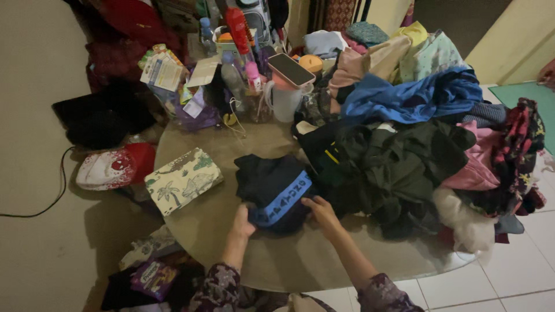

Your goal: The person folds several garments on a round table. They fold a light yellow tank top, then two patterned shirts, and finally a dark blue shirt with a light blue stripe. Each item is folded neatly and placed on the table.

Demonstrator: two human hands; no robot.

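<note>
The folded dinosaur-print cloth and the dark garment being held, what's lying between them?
Nothing: the head view shows only bare round tabletop between the dinosaur-print cloth and dark garment.

At the upper centre of the frame we see a phone (291, 69) lying dark-screened in a pink case atop a white mug (286, 101). Upper left, colourful paper packets (162, 68) lean together. At the lower left we find a purple snack packet (152, 278).
</note>
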